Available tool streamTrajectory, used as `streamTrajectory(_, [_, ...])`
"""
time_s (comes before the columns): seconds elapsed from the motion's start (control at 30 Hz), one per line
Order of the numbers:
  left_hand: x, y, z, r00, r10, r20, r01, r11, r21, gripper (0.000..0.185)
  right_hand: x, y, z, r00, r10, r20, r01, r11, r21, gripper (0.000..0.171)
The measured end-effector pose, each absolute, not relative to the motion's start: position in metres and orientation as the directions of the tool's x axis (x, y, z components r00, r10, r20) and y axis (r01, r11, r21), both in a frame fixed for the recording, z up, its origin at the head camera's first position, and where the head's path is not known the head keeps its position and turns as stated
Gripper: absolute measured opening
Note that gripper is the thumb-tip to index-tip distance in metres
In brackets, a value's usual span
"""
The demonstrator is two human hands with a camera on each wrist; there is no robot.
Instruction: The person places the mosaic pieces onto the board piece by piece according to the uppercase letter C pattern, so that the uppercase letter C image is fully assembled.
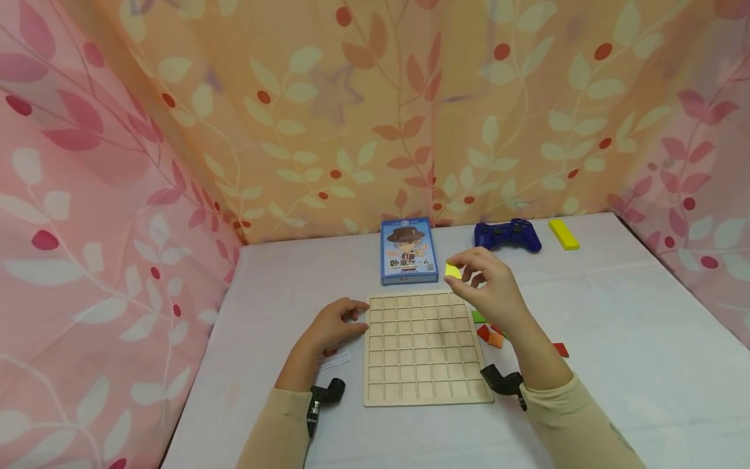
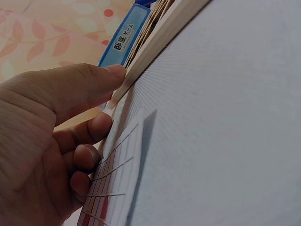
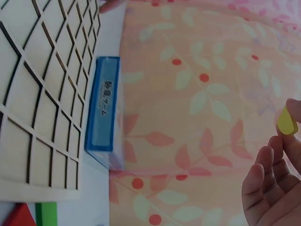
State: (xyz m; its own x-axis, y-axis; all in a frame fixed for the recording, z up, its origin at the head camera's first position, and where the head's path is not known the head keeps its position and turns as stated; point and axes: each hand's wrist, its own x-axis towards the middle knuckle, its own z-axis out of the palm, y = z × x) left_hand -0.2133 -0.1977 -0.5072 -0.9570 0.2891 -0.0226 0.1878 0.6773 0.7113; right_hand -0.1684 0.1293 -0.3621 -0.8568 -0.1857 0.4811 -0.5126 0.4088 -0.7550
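Note:
My right hand (image 1: 495,286) pinches a small flat yellow tile (image 1: 452,271) between thumb and fingertips, raised above the far right corner of a wooden grid board (image 1: 422,357). In the right wrist view the yellow tile (image 3: 286,123) shows at the right edge, with the other fingers loosely bent below it. My left hand (image 1: 331,326) rests at the board's left side, its thumb and fingertips touching the edge. A printed card with a grid (image 2: 115,176) lies under that hand, partly covered by it. The squares of the board hold no tiles.
Right of the board lie green (image 1: 478,317), orange (image 1: 495,340) and red tiles (image 1: 560,350), some hidden behind my right forearm. Behind the board are a blue game box (image 1: 409,254), a blue game controller (image 1: 507,235) and a yellow block (image 1: 564,234). Patterned curtains (image 1: 328,130) surround the table.

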Motion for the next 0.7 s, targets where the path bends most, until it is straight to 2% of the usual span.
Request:
streamTrajectory(0.13, [-0.213, -0.198, -0.505, -0.957, 0.288, -0.022, 0.189, 0.683, 0.706, 0.039, -0.171, 0.121, -0.368, -0.868, -0.214, 0.449, -0.497, 0.395, -0.773, 0.022])
streamTrajectory(0.43, [-0.210, -0.196, -0.507, -0.958, 0.283, -0.039, 0.168, 0.668, 0.725, 0.039, -0.210, 0.122, -0.437, -0.883, -0.260, 0.390, -0.467, 0.420, -0.778, 0.022])
streamTrajectory(0.7, [-0.212, -0.196, -0.509, -0.958, 0.287, -0.014, 0.191, 0.674, 0.714, 0.039, -0.218, 0.120, -0.461, -0.917, -0.355, 0.181, -0.337, 0.448, -0.828, 0.022])
